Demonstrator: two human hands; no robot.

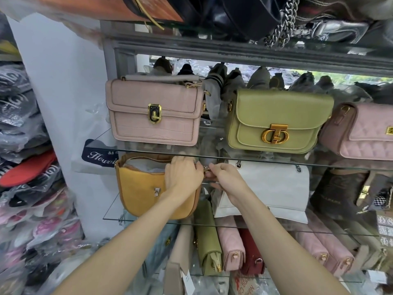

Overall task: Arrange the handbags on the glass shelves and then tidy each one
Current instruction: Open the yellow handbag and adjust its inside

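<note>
A mustard-yellow half-moon handbag [140, 188] stands on the middle glass shelf [148, 219], its top open and paper stuffing showing inside. My left hand [182, 177] grips the bag's upper right corner. My right hand [225, 179] pinches a small metal zip pull or ring at that same corner, just to the right of my left hand. On the glass shelf above [212, 156] stand a pink croc-textured bag [155, 111], an olive green bag [276, 122] and a pink quilted bag [361, 133].
A white bag [276, 188] with chain eyelets stands right of the yellow one, then a dark brown bag [338, 188]. Several bags stand packed on the lowest shelf [223, 248]. Wrapped goods are piled at the left [25, 167]. Dark bags and a chain hang overhead [276, 22].
</note>
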